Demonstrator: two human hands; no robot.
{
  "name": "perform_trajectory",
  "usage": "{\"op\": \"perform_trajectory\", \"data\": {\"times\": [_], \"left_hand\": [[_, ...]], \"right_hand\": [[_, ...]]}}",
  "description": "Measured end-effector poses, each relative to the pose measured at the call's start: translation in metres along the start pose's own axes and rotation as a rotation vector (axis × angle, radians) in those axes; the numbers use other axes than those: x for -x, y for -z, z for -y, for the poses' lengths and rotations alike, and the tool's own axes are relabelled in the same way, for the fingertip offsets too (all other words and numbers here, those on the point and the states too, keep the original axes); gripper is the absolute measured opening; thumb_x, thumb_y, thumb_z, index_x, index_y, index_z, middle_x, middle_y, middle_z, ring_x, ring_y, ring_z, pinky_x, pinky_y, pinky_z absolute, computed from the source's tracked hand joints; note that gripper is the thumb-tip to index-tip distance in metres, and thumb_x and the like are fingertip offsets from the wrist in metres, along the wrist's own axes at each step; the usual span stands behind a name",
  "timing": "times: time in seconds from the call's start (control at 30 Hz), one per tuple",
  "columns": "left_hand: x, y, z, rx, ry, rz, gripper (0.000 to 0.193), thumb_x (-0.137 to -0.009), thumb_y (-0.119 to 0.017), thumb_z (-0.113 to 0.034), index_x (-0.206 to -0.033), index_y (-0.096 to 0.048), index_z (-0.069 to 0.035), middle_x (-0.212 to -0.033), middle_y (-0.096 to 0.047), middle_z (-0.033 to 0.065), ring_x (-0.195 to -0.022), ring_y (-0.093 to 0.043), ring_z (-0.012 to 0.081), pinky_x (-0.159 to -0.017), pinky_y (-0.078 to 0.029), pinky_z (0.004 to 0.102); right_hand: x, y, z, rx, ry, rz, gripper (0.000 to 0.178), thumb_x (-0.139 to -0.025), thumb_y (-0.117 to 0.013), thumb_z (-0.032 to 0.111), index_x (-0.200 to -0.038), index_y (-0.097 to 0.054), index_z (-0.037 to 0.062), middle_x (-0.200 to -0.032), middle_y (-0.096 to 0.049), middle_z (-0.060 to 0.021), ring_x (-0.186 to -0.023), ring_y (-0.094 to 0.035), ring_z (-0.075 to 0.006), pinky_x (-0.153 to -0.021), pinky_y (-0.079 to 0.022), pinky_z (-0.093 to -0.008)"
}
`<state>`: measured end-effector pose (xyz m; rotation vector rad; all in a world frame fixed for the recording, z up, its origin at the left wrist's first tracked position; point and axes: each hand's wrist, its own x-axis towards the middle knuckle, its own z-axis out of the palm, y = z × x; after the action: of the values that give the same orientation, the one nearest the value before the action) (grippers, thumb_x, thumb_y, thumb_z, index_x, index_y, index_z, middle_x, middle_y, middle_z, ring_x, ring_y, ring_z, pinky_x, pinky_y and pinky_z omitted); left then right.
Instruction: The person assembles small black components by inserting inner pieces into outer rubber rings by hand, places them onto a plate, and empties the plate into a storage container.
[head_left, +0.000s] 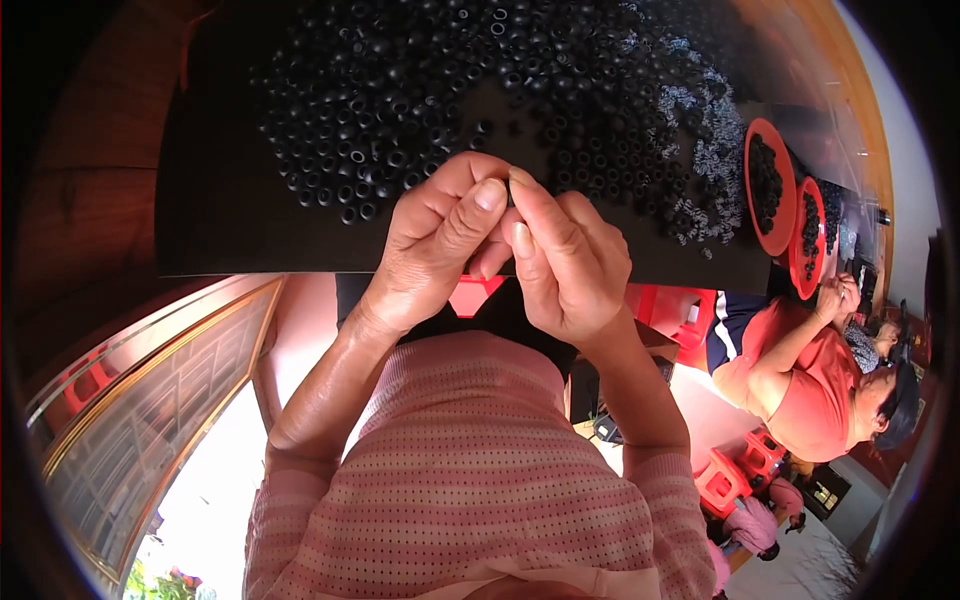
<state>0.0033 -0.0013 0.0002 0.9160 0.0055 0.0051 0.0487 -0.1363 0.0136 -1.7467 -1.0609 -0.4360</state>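
Grip against grip, the left hand (425, 240) and right hand (580, 265) meet with thumbs and fingers drawn together above the near edge of the black surface (220, 225); whether a small piece is grasped between them cannot be told, as the fingers hide it. Black rings (385, 110) lie heaped just beyond the hands, spreading from the middle of the surface toward its far edge. Small pale pieces (718, 150) gather among them near the right edge. Two red bowls, one (776, 236) just beside the other (806, 278), hold dark pieces at the near right corner. Past that corner, a person in a red shirt (820, 405) sits with hands raised together, near red stools (720, 482).
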Motion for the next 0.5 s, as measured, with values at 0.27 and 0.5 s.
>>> {"op": "perform_trajectory", "data": {"times": [0.27,0.5], "left_hand": [[0.0,0.0,-0.006,-0.131,0.072,0.179,0.033,-0.1,-0.046,-0.029,-0.102,-0.052,0.003,-0.078,-0.059,0.0079,-0.055,-0.044,0.0068,-0.049,-0.034,0.0198],[0.001,0.0,-0.005,-0.065,0.109,0.13,0.023,-0.099,-0.05,-0.022,-0.099,-0.058,0.0,-0.074,-0.058,0.0014,-0.053,-0.045,0.0032,-0.047,-0.035,0.0169]], "right_hand": [[-0.025,0.046,-0.032,0.169,-0.154,0.107,0.019,-0.086,-0.058,-0.007,-0.102,-0.065,-0.0018,-0.078,-0.057,-0.0074,-0.066,-0.054,-0.0132,-0.056,-0.042,-0.0243],[-0.053,0.029,-0.068,0.452,0.012,0.399,0.01,-0.074,-0.066,0.001,-0.082,-0.061,0.0042,-0.082,-0.055,-0.0044,-0.072,-0.061,-0.0236,-0.057,-0.049,-0.0369]]}}
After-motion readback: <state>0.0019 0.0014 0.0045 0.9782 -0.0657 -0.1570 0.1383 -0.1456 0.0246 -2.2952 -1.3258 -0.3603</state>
